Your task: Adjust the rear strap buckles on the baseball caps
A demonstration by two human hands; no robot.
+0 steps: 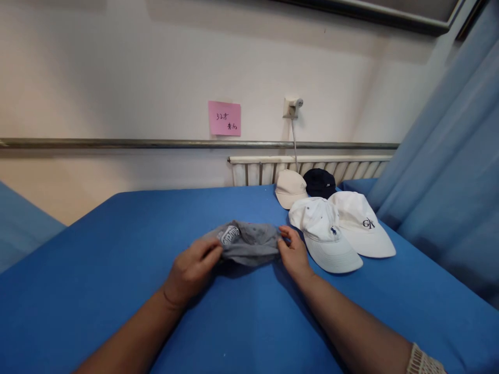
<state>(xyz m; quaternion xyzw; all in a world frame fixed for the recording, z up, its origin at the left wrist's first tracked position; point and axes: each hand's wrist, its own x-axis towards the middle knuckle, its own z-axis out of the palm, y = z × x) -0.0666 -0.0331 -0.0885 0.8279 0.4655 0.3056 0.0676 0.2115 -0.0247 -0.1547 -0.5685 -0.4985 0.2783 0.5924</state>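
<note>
A grey cap (253,244) with white lettering on its left part is held just over the blue bed surface, its crown sagging and partly folded. My left hand (194,269) is closed on the cap's left end, thumb near the lettering. At the opposite end, my right hand (294,253) pinches the edge between thumb and fingers. Right of that hand lies a white cap (325,234) with a small dark emblem, overlapping another white cap (362,223) with dark letters.
Behind the white caps sit a beige cap (290,188) and a dark navy cap (320,182). A radiator (268,171) and a metal rail (156,144) run along the wall. A blue curtain (444,156) hangs at the right. A plugged-in cord (294,140) drops behind the bed.
</note>
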